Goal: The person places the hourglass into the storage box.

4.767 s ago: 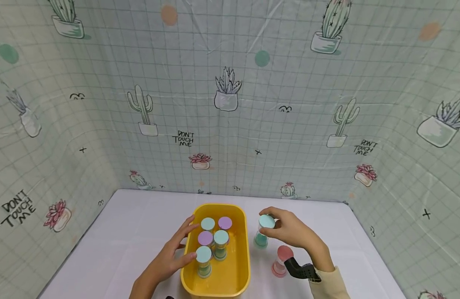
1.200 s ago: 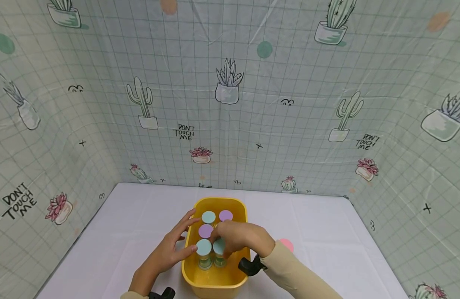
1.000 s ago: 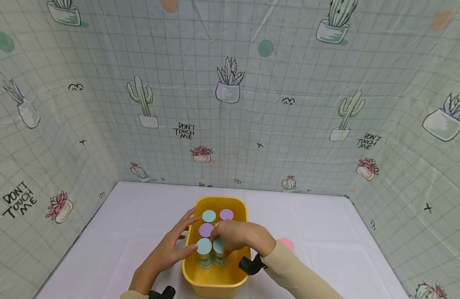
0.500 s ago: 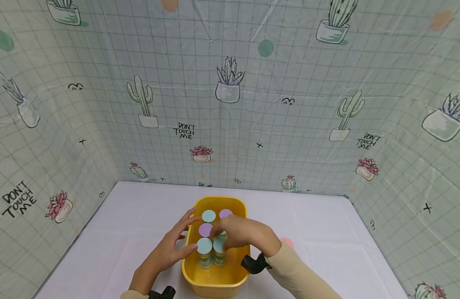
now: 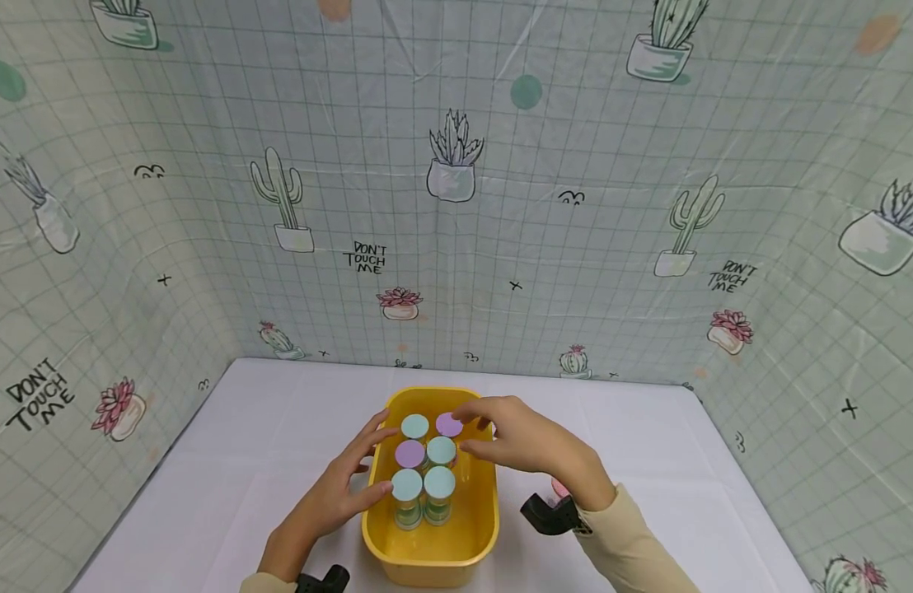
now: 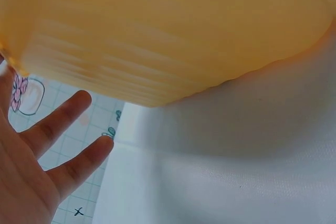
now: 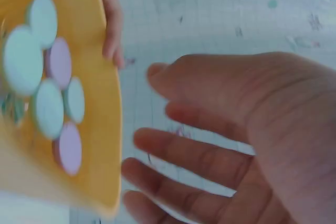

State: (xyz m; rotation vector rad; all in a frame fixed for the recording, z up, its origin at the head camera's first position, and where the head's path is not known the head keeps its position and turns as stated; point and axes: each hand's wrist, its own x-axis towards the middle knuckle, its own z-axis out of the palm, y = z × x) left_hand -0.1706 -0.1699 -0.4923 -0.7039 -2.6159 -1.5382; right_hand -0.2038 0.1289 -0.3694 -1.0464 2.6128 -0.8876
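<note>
A yellow plastic bin holds several upright sand timers, some with pale teal lids and two with purple lids. My left hand rests at the bin's left rim, thumb reaching over the edge; the left wrist view has its fingers spread beside the outer wall. Over the bin's right rim is my right hand, fingers relaxed and holding nothing, fingertips near the far purple lid. In the right wrist view its palm is apart from the timers. A pink sand timer stands outside, mostly hidden by the right wrist.
A white-covered table lies under everything, enclosed by a cactus-print cloth backdrop. Black wrist devices are strapped to both forearms. Inside the bin, the front part of the floor shows bare.
The right hand carried a teal-lidded sand timer from the table into the bin, let go of it, then lifted away back and right. The left hand stayed at the rim.
</note>
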